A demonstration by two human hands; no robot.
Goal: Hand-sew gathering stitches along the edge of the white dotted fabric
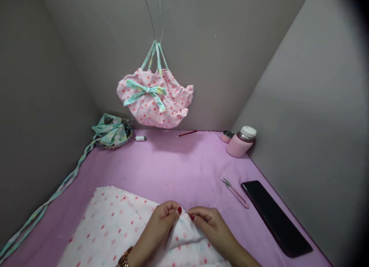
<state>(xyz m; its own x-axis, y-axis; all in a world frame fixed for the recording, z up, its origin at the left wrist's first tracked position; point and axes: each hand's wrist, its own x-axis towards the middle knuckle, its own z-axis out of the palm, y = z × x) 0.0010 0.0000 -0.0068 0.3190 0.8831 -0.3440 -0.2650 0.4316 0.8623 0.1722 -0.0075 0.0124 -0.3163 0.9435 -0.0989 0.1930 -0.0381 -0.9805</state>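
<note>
White fabric with pink and red dots [112,224] lies over the near part of the table, its upper edge raised between my hands. My left hand [165,221], with a watch at the wrist, pinches that edge between thumb and fingers. Just to its right, my right hand [209,223] is closed with thumb and forefinger pressed together at the same edge. The cloth looks gathered between the two thumbs. Whether a needle or thread is in my right fingers is too small to make out.
Thread snips [235,193] and a black phone [275,217] lie at the right. Behind them stand a pink flask [240,142] and its cup [227,135]. A thread spool [140,138], red pencil [186,133] and basket [115,145] sit at the back. A dotted garment [155,101] hangs above.
</note>
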